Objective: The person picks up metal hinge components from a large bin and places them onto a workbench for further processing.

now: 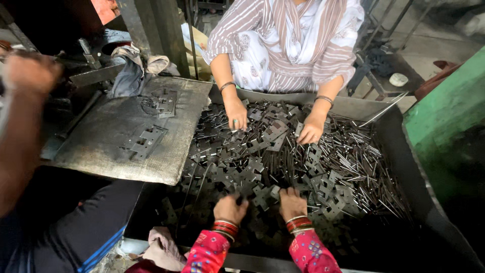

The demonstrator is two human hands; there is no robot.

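Hinge plates (262, 194) lie between both hands — left hand (230, 207), right hand (293, 202) — touching.

Two pairs of hands worked a metal tray (404, 151) of dark hinge plates (252, 167) and thin steel pins (353, 156).
The left hand (230, 208) and right hand (293, 203) pressed into the plates; opposite, a co-worker's hands (236, 114) sorted pieces.

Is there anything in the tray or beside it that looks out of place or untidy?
Nothing looks damaged. The metal hinge plates and thin pins lie mixed in a loose heap in the tray, under both hands. A few plates sit apart on the board beside it.
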